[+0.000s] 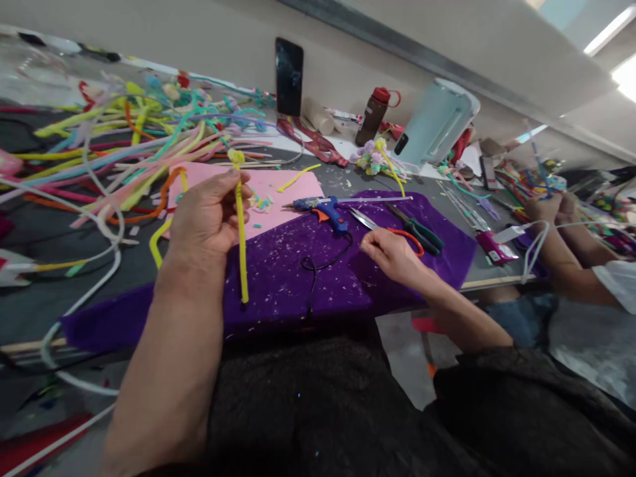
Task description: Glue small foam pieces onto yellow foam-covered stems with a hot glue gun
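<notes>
My left hand [203,212] pinches a yellow pipe cleaner [242,245] that hangs upright, with a small yellow knot at its top. Lower right of the blue glue gun [330,213], my right hand [390,255] is closed over the purple cloth [288,278]; what its fingers hold, if anything, is hidden. Just beyond that hand lie scissors with orange handles [415,244] and dark green-handled pliers [424,235]. A pink sheet [298,182] with small cut bits lies under and beyond my left hand.
Many coloured pipe cleaners [149,146] cover the left of the table. At the back stand a phone [289,78], a brown bottle with red lid [373,116] and a pale blue container [437,122]. Another person's hands [546,209] work at the right. A white cable [87,298] runs down the left.
</notes>
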Action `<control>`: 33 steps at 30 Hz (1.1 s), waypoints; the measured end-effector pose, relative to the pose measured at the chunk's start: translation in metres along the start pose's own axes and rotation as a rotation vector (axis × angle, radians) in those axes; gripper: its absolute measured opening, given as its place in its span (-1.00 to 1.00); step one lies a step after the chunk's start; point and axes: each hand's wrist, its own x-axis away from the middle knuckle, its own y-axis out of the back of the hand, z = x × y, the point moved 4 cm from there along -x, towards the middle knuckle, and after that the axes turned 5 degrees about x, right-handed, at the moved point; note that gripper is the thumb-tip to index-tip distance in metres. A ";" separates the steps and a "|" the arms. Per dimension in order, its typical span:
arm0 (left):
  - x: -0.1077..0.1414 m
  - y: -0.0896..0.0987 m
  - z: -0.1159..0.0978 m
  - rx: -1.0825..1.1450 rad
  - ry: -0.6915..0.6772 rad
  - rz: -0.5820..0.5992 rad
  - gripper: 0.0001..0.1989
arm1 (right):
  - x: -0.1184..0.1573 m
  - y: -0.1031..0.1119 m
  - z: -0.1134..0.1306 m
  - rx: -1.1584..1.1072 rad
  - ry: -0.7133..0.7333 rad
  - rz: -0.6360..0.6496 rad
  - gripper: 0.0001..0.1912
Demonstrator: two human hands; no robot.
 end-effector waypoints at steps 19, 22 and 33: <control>0.008 -0.006 -0.003 -0.039 0.148 -0.053 -0.91 | -0.183 0.005 -0.044 0.463 -0.085 -0.191 -0.73; 0.005 -0.006 0.001 0.001 0.154 -0.044 -0.96 | -0.166 0.002 -0.024 0.411 0.036 -0.232 -0.72; -0.006 -0.001 0.008 0.002 0.095 -0.134 -0.90 | -0.133 -0.023 -0.010 0.201 0.125 -0.204 -0.76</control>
